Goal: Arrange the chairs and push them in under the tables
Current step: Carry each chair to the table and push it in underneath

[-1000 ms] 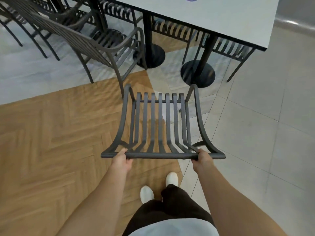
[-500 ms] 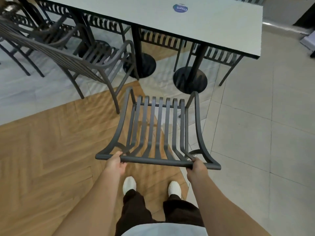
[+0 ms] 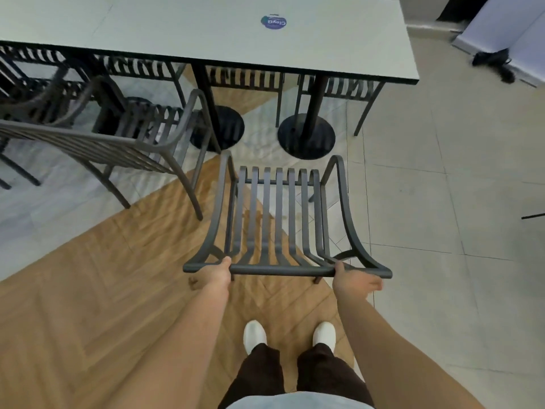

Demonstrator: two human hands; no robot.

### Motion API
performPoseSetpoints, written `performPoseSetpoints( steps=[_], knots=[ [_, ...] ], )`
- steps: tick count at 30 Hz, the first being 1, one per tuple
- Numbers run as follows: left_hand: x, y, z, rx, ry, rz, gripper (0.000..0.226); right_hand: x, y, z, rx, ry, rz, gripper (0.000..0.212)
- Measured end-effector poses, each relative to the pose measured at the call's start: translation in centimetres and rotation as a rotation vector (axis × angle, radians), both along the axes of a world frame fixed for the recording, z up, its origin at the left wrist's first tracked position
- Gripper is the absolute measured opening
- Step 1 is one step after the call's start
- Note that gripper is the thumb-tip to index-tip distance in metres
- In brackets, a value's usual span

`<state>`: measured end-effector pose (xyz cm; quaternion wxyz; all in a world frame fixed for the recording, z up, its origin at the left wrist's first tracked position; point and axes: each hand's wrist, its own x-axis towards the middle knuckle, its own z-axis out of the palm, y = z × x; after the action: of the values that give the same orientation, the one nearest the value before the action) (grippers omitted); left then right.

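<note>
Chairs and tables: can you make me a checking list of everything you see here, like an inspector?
Surface: white table top, bare but for a round blue sticker.
Job's things: dark slatted chair stands in front of the table, not yet under it; another chair to its left sits angled, also out; more chairs already tucked in on the far side.
Clutter: nothing seen on the table.
Grippers: left hand and right hand both grip the chair's top rail.
Cables: a dark bundle on the floor at upper right, too blurred to tell.
Surroundings: wood-pattern and pale tile floor; two round black table bases; white panel at upper right.
</note>
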<state>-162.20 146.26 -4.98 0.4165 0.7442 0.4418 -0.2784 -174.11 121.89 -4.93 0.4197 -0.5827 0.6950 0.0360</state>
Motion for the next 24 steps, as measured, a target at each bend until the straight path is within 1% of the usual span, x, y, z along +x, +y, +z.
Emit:
performPoseSetpoints(
  steps=[1, 2, 4, 6, 7, 8, 9, 10, 11, 12, 15, 16, 18, 21, 24],
  knots=[
    [-0.4, -0.1, 0.7, 0.086, -0.023, -0.071, 0.107, -0.2, 0.7, -0.2, -0.054, 0.005, 0.091, 0.112],
    [-0.9, -0.3, 1.3, 0.134, -0.087, -0.131, 0.117, -0.6, 1.3, -0.1, -0.122, 0.024, 0.217, 0.107],
    [-2.1, -0.4, 1.2, 0.237, -0.267, -0.333, 0.124, -1.4, 2.1, 0.2, -0.281, 0.139, 0.585, 0.095],
    [-2.8, -0.2, 0.3, 0.335, -0.377, -0.663, 0.119, -1.9, 2.3, -0.2, -0.360, 0.280, 0.935, 0.105],
    [-2.9, 0.1, -0.1, 0.381, -0.405, -0.864, 0.113, -1.9, 2.2, -0.4, -0.377, 0.331, 1.044, 0.109],
    [-2.8, 0.3, -0.4, 0.410, -0.423, -1.073, 0.106, -1.8, 2.0, -0.4, -0.403, 0.372, 1.129, 0.109],
    [-2.6, 0.5, -0.6, 0.427, -0.446, -1.258, 0.101, -1.6, 1.7, -0.5, -0.432, 0.397, 1.197, 0.104],
    [-2.2, 0.7, -0.8, 0.441, -0.451, -1.407, 0.095, -1.2, 1.3, -0.6, -0.447, 0.403, 1.245, 0.095],
    [-1.8, 0.9, -0.9, 0.462, -0.451, -1.507, 0.088, -0.8, 0.8, -0.6, -0.459, 0.395, 1.286, 0.082],
    [-1.2, 1.1, -1.0, 0.485, -0.450, -1.568, 0.077, -0.3, 0.4, -0.5, -0.456, 0.386, 1.319, 0.070],
    [1.1, 1.3, -1.2, 0.545, -0.411, -1.696, 0.030, 0.9, -0.5, -0.3, -0.410, 0.399, 1.383, 0.039],
    [1.6, 1.3, -1.1, 0.563, -0.386, -1.732, 0.023, 1.2, -0.5, -0.2, -0.402, 0.412, 1.392, 0.031],
    [2.3, 1.1, -1.0, 0.581, -0.360, -1.792, 0.022, 1.8, -0.6, 0.1, -0.419, 0.451, 1.432, 0.023],
    [3.5, 0.5, -1.1, 0.585, -0.396, -1.808, 0.026, 3.1, -1.0, 0.1, -0.455, 0.491, 1.464, 0.021],
    [5.7, -0.8, -1.1, 0.594, -0.381, -1.804, 0.030, 5.3, -1.9, 0.2, -0.470, 0.502, 1.468, 0.019]
  ],
)
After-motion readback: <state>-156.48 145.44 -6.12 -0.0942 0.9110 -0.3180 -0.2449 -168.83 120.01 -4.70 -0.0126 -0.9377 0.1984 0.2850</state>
